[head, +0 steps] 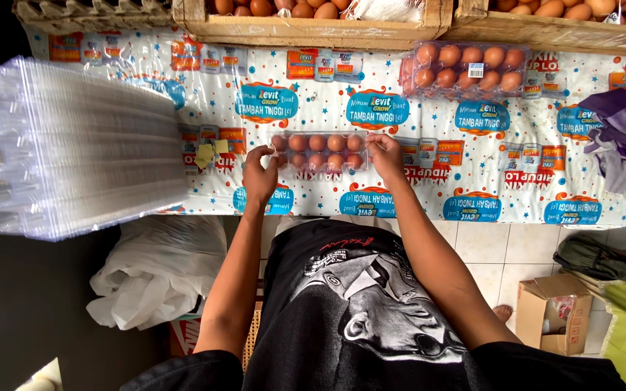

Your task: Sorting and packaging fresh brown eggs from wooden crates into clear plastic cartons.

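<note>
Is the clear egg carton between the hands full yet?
Full: the egg carton shows two complete rows of brown eggs, left hand and right hand at its ends.

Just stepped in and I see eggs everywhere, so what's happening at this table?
A person stands at a table covered with a printed sheet, both hands on a clear plastic egg carton full of brown eggs. The left hand pinches its left end and the right hand its right end. A second filled carton lies further back to the right, a stack of empty clear cartons to the left, and wooden crates of loose eggs behind.
</note>
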